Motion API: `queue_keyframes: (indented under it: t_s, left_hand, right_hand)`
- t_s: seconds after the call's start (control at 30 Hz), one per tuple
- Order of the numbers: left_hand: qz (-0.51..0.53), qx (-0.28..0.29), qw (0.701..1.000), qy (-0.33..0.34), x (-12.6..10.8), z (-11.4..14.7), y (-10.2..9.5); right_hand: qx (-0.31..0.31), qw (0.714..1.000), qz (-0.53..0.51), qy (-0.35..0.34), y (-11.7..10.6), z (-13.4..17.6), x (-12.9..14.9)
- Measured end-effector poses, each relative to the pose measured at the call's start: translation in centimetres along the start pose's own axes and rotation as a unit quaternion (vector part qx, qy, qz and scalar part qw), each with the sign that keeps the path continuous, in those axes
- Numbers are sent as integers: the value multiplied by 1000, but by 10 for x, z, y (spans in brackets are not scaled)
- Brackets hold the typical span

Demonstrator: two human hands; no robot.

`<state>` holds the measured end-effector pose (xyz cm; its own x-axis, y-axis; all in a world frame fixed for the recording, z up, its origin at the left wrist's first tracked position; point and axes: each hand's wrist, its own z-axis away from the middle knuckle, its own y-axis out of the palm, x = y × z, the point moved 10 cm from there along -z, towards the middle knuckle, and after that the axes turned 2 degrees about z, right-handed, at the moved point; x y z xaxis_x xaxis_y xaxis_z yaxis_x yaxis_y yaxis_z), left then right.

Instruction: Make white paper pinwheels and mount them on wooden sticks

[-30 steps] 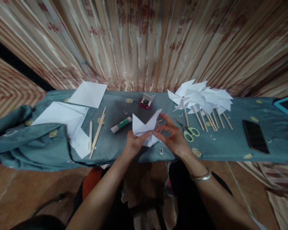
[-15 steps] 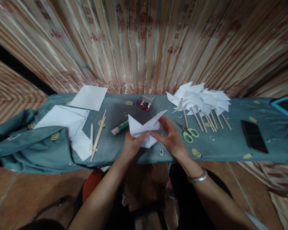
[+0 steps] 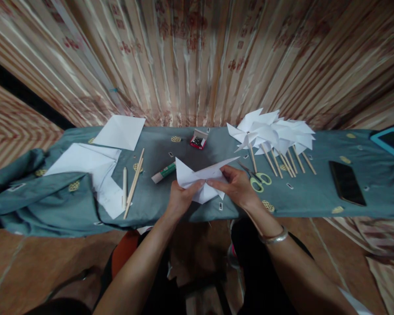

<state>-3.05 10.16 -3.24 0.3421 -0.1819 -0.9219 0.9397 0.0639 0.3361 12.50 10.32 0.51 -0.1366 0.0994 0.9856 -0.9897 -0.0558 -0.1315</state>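
Observation:
A white paper pinwheel [image 3: 197, 177] with folded blades is between my two hands, over the near middle of the table. My left hand [image 3: 181, 197] is closed on its left side, the thumb pressing near the centre. From the right, my right hand [image 3: 238, 184] pinches the paper, its thumb also by the centre and its fingers behind a blade. Just left of the pinwheel lies a glue stick [image 3: 164, 172]. Beyond it stands a small open red box [image 3: 198, 140] of dark pins or tacks. Green-handled scissors [image 3: 260, 180] lie beside my right hand.
Several finished pinwheels on sticks [image 3: 276, 133] lie at the back right. Paper sheets [image 3: 82, 162], a folded square [image 3: 121, 131] and wooden sticks [image 3: 134, 183] are on the left. A phone [image 3: 347, 183] and a blue-edged device [image 3: 392, 142] lie far right. A curtain [image 3: 197, 65] hangs behind.
My right hand has shifted slightly right and turned, its fingers drawing the right blade lower and further out. My left hand keeps its hold.

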Motion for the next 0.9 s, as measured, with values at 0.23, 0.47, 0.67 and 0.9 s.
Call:
queue_keyframes:
  t_s: [0.23, 0.47, 0.67, 0.9]
  left_hand:
    - [-12, -25, 1000, 14, -3, 2, -4]
    - [32, -65, 997, -4, 0, 1, -7]
    - [68, -94, 993, -12, 1, 0, -6]
    - [73, -70, 995, -6, 2, 2, 1]
  right_hand:
    - [-25, 998, 60, -10, -1, 3, 7]
    - [-144, 977, 138, -76, -14, 9, 16]
    - [-191, 950, 196, -151, -12, 15, 33]
    - [-148, 944, 224, -194, 0, 25, 44]
